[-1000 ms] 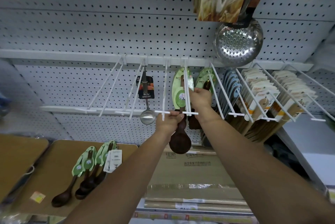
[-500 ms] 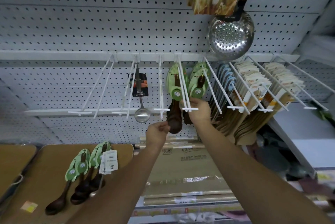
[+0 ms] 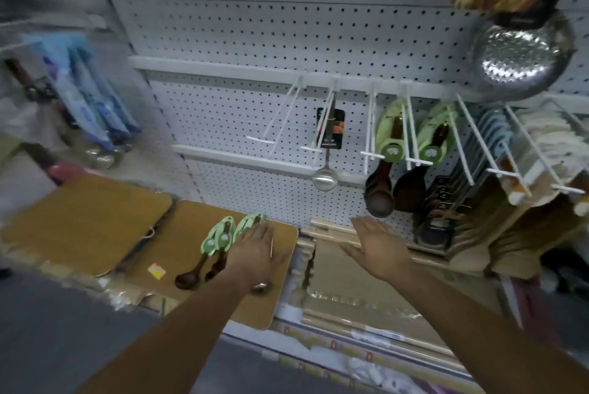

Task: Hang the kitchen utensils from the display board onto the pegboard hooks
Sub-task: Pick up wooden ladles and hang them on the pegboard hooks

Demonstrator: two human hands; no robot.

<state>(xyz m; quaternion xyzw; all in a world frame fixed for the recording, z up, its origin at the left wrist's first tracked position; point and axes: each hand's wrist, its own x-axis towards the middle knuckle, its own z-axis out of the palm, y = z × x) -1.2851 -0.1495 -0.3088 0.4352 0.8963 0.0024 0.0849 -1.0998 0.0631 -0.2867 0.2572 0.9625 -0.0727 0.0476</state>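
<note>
resting palm-down near the right edge of the display board (image 3: 178,234), the left hand (image 3: 255,253) has its fingers straight and spread over the green cards of the wooden spoons (image 3: 216,245). these lie side by side by the board's far right corner, dark bowls toward the near edge. the right hand (image 3: 379,250) hovers just off the board's right edge, above the cardboard boxes (image 3: 350,285), fingers wide and loose, holding nothing. just beyond and above it, two more carded spoons (image 3: 381,189) hang bowls-down from the white hooks (image 3: 370,125) on the pegboard (image 3: 255,27). left of them a small steel ladle (image 3: 324,178) hangs. a perforated steel skimmer (image 3: 519,58) hangs high at the far right.
</note>
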